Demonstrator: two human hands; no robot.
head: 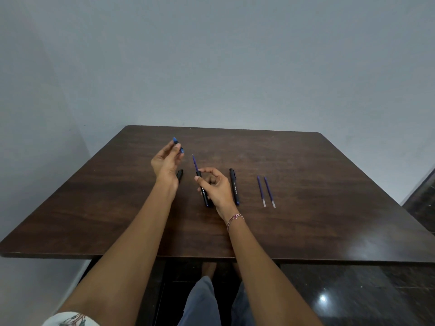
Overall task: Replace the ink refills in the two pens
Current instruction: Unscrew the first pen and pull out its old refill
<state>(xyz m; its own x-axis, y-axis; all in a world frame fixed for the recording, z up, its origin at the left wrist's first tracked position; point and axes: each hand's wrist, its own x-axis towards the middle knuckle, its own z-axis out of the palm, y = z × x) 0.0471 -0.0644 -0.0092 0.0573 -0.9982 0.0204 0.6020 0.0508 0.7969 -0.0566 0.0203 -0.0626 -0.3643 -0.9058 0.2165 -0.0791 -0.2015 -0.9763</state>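
Our left hand (166,164) is up above the table (306,231). Its fingertips are pressed together on a small blue tip (178,145), and they pinch it tight. Our right hand (215,187) holds the open pen (204,192). The thumb and first finger pinch the top of the pen, and the other fingers are curled by its side. The pen leans a little to the left. A thin blue refill (195,163) sticks out of its top, up and away from us. We cannot tell if the bottom of the pen touches the table. A black cap (180,174) lies on the table just behind our left wrist, partly hidden. The second pen (234,185) lies flat just to the right of our right hand, with its cap on. Farther right, two more refills lie side by side but not touching: the first spare (260,190) and the second spare (269,191). A bracelet (234,220) is on our right wrist.
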